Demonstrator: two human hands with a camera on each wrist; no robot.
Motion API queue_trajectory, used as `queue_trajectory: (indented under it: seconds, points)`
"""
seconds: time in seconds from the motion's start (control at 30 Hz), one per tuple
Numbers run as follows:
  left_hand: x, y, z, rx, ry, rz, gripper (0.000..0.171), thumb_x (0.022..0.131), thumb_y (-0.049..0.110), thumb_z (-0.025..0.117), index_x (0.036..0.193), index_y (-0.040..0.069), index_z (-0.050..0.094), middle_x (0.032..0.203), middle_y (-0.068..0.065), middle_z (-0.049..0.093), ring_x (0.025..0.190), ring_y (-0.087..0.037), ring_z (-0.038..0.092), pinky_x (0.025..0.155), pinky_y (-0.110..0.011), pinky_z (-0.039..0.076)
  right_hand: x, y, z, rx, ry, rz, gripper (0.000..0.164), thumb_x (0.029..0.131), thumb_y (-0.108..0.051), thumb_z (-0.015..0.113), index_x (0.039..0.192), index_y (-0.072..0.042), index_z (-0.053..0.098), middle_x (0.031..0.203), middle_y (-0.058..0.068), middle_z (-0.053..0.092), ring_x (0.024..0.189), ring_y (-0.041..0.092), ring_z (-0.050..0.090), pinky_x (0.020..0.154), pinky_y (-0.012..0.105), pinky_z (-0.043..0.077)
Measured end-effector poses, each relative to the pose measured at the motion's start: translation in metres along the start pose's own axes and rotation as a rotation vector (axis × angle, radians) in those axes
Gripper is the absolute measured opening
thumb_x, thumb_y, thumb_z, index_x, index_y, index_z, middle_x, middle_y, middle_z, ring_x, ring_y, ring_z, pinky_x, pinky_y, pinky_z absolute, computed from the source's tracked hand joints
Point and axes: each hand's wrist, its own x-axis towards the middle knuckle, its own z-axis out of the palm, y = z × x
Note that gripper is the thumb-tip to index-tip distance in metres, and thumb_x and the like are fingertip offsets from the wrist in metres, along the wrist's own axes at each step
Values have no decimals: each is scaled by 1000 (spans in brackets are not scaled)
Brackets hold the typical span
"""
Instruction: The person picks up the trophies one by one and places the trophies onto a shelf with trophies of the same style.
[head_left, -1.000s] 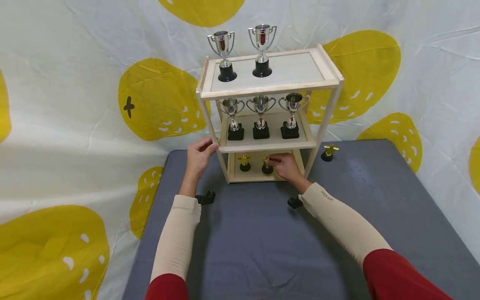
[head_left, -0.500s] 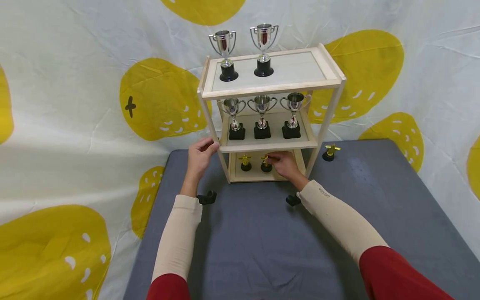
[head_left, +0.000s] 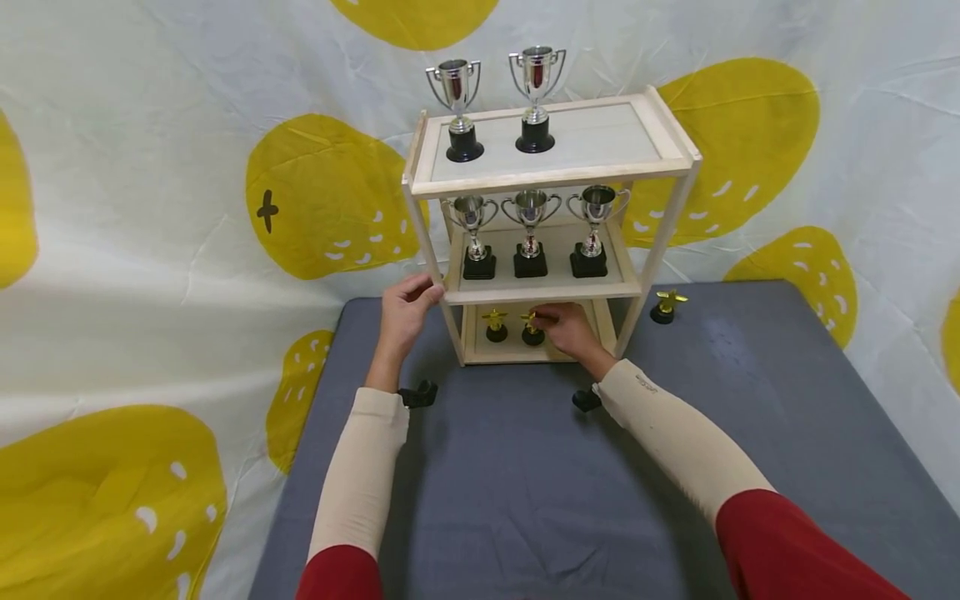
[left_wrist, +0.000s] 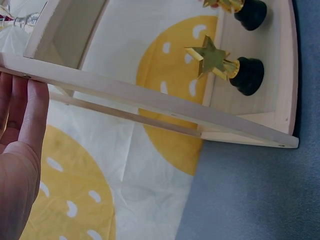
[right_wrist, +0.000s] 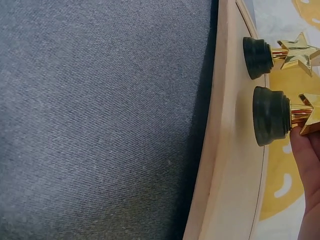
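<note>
In the head view my right hand (head_left: 567,327) reaches into the bottom level of a wooden shelf (head_left: 558,177). Its fingers pinch a gold star trophy (head_left: 532,332) by the star. The black base (right_wrist: 270,116) of this trophy looks upright on the bottom board, though contact is hard to tell. Left of it stands another star trophy (head_left: 496,326), which the left wrist view shows closer, with its gold star (left_wrist: 212,57). My left hand (head_left: 406,312) grips the shelf's left front post (left_wrist: 115,92) near the middle level, thumb in front.
Two silver cup trophies (head_left: 536,100) stand on the top level, and three more cups (head_left: 530,233) on the middle one. A third star trophy (head_left: 663,308) sits on the grey cloth (head_left: 510,483), right of the shelf. A patterned sheet (head_left: 150,208) hangs behind.
The pinched star trophy has shifted slightly left, closer to its neighbour on the bottom level. My left hand keeps its grip on the post. The head view has swung a little left.
</note>
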Motion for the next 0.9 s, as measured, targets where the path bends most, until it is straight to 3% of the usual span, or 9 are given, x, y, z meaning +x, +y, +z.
queue_trajectory:
  seconds: [0.37, 0.63, 0.9]
  points:
    - [0, -1, 1, 11, 15, 9, 29, 95, 1, 73, 122, -12, 71, 103, 4, 67, 90, -3, 67, 81, -15, 59, 7, -4, 3, -16, -44, 82, 29, 100, -15, 70, 125, -1, 75, 122, 19, 75, 111, 38, 73, 96, 53, 60]
    - [2, 0, 1, 3, 11, 14, 31, 95, 3, 74, 123, -10, 72, 106, 1, 68, 91, -3, 67, 83, -15, 60, 9, -2, 5, 46, -21, 85, 27, 99, -12, 72, 123, 1, 75, 120, 20, 76, 109, 38, 74, 96, 52, 61]
    - [1, -2, 1, 40, 17, 32, 27, 95, 6, 75, 117, -10, 74, 101, 3, 69, 87, -3, 66, 80, -16, 58, 11, -2, 9, 93, -39, 165, 31, 101, -14, 70, 128, 0, 73, 126, 20, 74, 115, 38, 72, 99, 51, 60]
